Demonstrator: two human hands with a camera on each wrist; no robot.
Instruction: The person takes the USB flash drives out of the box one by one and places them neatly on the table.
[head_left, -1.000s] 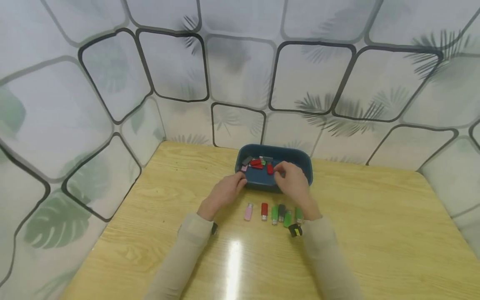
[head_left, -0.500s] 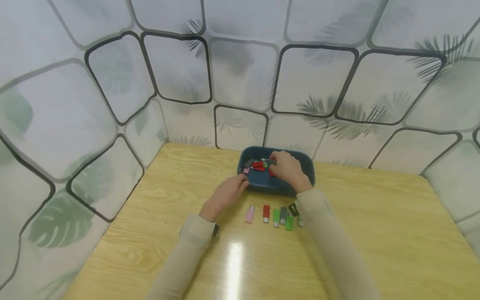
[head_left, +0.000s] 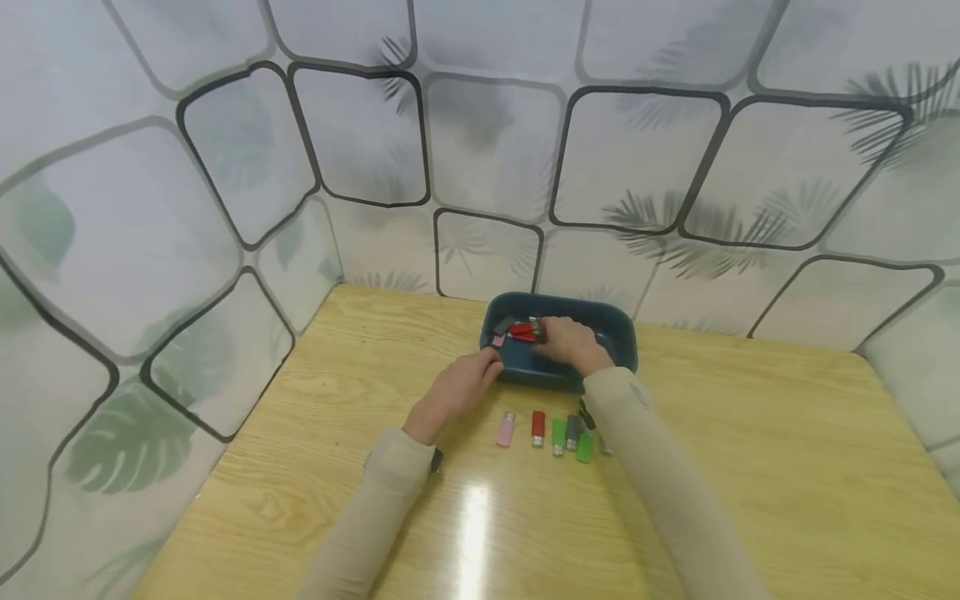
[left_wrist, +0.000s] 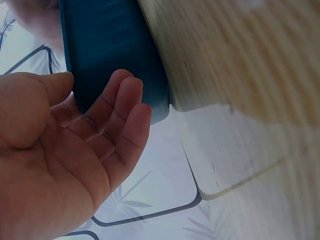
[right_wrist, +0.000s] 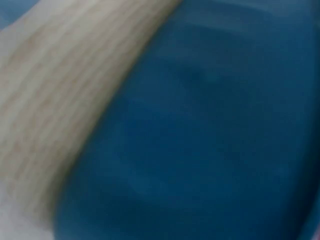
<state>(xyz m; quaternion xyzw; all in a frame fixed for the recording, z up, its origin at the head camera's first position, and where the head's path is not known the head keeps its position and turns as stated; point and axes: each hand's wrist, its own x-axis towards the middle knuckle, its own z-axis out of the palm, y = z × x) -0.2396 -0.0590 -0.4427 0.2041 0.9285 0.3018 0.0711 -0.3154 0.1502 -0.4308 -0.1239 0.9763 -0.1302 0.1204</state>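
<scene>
Inside the blue bin, your right hand is reaching down from the near side, its fingertips just right of the pile; a dark bit shows at the tips, yet whether you've got a grasp on it, I can't tell, and the right wrist view has no fingers to settle it. Look at your left hand: thumb and forefinger pinch the bin's near left corner, other fingers loosely bent outside its wall. Now the relation that matters, I'd judge: the red sticks lie in the bin's left half, immediately left of your right fingertips, long axes running roughly along the bin's length, so your right hand is the nearer one. Beyond them, toward the bin's left end, sit a grey stick and a pink piece. Outside, before the bin's front wall, a row of sticks, mostly pointing toward it
</scene>
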